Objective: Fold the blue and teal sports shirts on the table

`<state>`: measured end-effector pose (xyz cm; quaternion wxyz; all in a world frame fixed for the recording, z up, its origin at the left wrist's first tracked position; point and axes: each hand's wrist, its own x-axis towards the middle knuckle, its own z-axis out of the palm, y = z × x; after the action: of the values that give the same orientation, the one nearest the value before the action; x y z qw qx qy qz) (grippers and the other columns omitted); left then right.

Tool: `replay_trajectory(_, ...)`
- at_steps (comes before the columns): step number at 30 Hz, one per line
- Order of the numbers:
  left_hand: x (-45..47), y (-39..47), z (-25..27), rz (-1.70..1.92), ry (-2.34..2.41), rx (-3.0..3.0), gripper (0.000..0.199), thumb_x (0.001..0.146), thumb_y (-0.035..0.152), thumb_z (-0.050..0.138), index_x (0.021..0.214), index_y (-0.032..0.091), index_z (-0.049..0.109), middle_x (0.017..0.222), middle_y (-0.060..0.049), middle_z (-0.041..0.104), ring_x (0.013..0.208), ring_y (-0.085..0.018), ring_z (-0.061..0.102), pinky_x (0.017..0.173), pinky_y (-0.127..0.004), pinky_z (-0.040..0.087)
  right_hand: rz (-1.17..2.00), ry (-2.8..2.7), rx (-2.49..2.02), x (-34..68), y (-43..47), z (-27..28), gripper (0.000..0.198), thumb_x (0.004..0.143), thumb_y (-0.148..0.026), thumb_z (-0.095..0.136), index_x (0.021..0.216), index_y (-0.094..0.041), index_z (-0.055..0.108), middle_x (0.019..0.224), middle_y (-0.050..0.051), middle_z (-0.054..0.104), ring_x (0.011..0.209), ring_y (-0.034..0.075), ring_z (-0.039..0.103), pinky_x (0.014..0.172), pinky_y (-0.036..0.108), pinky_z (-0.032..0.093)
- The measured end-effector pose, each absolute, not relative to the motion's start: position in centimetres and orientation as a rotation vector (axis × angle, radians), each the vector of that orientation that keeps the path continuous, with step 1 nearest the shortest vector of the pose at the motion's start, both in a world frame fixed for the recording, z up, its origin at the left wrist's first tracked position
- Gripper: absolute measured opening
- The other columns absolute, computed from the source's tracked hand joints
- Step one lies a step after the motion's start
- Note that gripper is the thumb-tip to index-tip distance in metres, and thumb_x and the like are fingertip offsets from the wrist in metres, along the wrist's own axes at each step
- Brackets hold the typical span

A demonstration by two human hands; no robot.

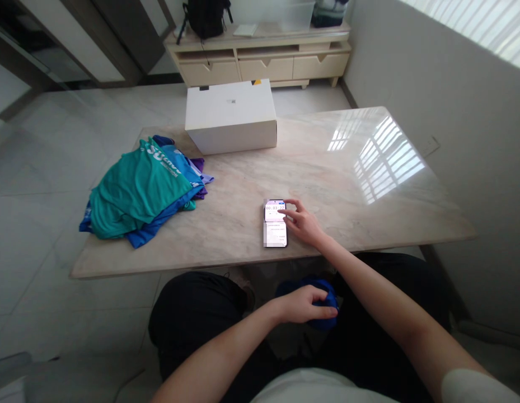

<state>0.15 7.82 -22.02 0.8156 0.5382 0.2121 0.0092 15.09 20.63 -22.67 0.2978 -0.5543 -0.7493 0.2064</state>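
A phone [275, 235] lies on the marble-patterned table near its front edge, its lit screen showing a timer at the top. Over its right side reaches my right hand [305, 225], with fingers stretched and apart and one fingertip at the screen. Below the table edge, between my knees, my left hand [302, 304] is closed around a bunched blue cloth [327, 322]. Part of that cloth is hidden behind the hand. To the left on the table, a loose pile of shirts has a green shirt [137, 190] with white lettering on top.
A closed white box [234, 134] stands at the back of the table [327, 184]. Behind it, a low cabinet [266, 70] carries a black backpack [205, 17] and a clear bin [297, 15]. A wall runs along the right.
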Motion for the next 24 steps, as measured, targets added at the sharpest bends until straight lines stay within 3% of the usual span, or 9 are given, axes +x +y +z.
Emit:
replay_trajectory(3, -0.1, 7.6, -21.6, 0.035, 0.451, 1.157, 0.063, 0.077, 0.075, 0.073, 0.082, 0.013, 0.067, 0.078, -0.001, 0.057, 0.077, -0.014, 0.050, 0.076, -0.026, 0.046, 0.580, -2.093, -1.311, 15.4, 19.8, -22.7, 0.030, 0.102, -0.036, 0.053, 0.115, -0.028, 0.079, 0.143, 0.007, 0.056, 0.080, 0.012, 0.062, 0.082, 0.031, 0.054)
replay_trajectory(11, -0.8, 6.4, -19.9, 0.023, 0.468, 1.182, 0.063, 0.077, 0.076, 0.072, 0.081, 0.014, 0.064, 0.077, 0.000, 0.056, 0.076, -0.013, 0.049, 0.076, -0.026, 0.044, 0.562, -2.234, -1.240, 15.8, 18.2, -22.8, 0.032, 0.103, -0.036, 0.051, 0.120, -0.031, 0.079, 0.156, 0.007, 0.046, 0.087, 0.014, 0.065, 0.086, 0.034, 0.054)
replay_trajectory(18, -1.3, 5.4, -17.4, 0.013, 0.469, 1.322, 0.064, 0.079, 0.078, 0.069, 0.079, 0.014, 0.065, 0.078, -0.001, 0.059, 0.076, -0.013, 0.051, 0.075, -0.025, 0.045, 0.654, -1.978, -1.219, 16.3, 17.3, -21.2, 0.034, 0.102, -0.037, 0.050, 0.117, -0.026, 0.079, 0.142, 0.011, 0.057, 0.077, 0.012, 0.059, 0.076, 0.032, 0.054)
replay_trajectory(21, -1.6, 5.0, -16.4, 0.026, 0.457, 1.410, 0.061, 0.083, 0.075, 0.067, 0.081, 0.014, 0.067, 0.080, -0.002, 0.061, 0.078, -0.015, 0.054, 0.078, -0.025, 0.046, 0.932, -1.863, -1.170, 16.3, 15.3, -19.3, 0.040, 0.103, -0.047, 0.050, 0.113, -0.020, 0.079, 0.124, 0.012, 0.067, 0.080, 0.014, 0.063, 0.071, 0.029, 0.052)
replay_trajectory(24, -2.3, 4.7, -15.3, 0.074, 0.455, 1.488, 0.057, 0.088, 0.070, 0.065, 0.087, 0.013, 0.070, 0.083, -0.003, 0.063, 0.079, -0.015, 0.055, 0.078, -0.025, 0.046, 1.486, -1.767, -1.057, 16.5, 11.8, -17.0, 0.050, 0.100, -0.057, 0.054, 0.117, -0.017, 0.077, 0.114, 0.011, 0.073, 0.085, 0.017, 0.067, 0.075, 0.028, 0.054)
